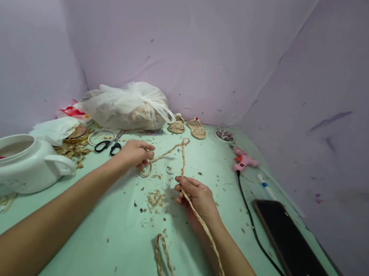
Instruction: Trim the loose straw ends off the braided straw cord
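Note:
A tan braided cord [207, 228] runs from the bottom edge up through my right hand [197, 198], whose thumb and fingers pinch it. Beyond that hand the cord bends in a small loop and comes back down to my left hand [136, 154]. The fingers of my left hand are closed round this part, and a curl of cord hangs just below them. Nearer to me, a folded stretch of the same kind of cord [159, 264] lies on the green tabletop [102, 237]. Fibre scraps [156, 200] are scattered between my hands.
At left stand a white handled pot [24, 173] and black-handled scissors [109, 146]. A stuffed white plastic bag [129, 106] and small woven slippers [197, 129] are at the back. On the right lie a pink glue gun [246, 162], its black cable and a dark flat slab [299, 254].

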Action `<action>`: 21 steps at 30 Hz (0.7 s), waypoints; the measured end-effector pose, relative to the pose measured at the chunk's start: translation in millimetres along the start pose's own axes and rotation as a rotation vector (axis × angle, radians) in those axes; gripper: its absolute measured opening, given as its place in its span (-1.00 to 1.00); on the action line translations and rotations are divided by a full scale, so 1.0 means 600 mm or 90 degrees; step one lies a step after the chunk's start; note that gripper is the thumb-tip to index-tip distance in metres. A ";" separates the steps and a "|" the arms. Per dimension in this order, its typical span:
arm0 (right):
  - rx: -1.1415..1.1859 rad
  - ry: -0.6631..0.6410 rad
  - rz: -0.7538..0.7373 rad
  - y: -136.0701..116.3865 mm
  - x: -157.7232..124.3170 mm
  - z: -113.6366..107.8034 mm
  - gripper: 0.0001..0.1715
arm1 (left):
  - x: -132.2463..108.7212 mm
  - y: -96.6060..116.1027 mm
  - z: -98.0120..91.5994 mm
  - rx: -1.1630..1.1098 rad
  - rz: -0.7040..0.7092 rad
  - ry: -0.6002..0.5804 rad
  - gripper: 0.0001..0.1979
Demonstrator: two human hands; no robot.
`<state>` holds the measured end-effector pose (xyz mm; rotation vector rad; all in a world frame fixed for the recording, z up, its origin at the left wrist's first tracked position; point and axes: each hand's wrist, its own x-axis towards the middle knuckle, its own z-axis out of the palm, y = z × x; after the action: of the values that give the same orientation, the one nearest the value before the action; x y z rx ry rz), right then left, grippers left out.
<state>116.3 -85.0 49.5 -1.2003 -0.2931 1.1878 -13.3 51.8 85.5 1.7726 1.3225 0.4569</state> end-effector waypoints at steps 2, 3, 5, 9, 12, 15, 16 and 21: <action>0.000 -0.002 -0.004 -0.002 -0.001 0.000 -0.69 | 0.019 -0.016 -0.036 0.123 0.015 0.082 -0.72; -0.004 -0.006 -0.005 -0.002 -0.002 0.001 -0.67 | 0.027 -0.027 -0.052 0.287 0.019 0.150 -0.75; -0.011 -0.015 -0.006 -0.001 -0.004 0.002 -0.65 | 0.040 -0.048 -0.076 0.507 -0.033 0.178 -0.73; -0.029 -0.002 -0.014 0.002 -0.005 0.002 -0.70 | 0.050 -0.076 -0.094 0.605 -0.079 0.125 -0.69; -0.039 0.026 -0.019 0.002 -0.005 0.001 -0.72 | 0.049 -0.080 -0.101 0.606 -0.068 0.165 -0.68; -0.048 0.041 -0.017 0.004 -0.003 0.000 -0.70 | 0.047 -0.080 -0.102 0.603 -0.053 0.205 -0.68; -0.051 0.041 -0.017 0.005 -0.003 0.000 -0.69 | 0.047 -0.081 -0.099 0.601 -0.052 0.210 -0.68; -0.051 0.026 -0.019 0.010 -0.002 -0.001 -0.65 | 0.051 -0.080 -0.080 0.608 -0.066 0.225 -0.65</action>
<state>112.9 -86.6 45.0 -1.2843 -0.3300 1.1330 -64.8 102.7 68.7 2.4268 2.0933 0.0531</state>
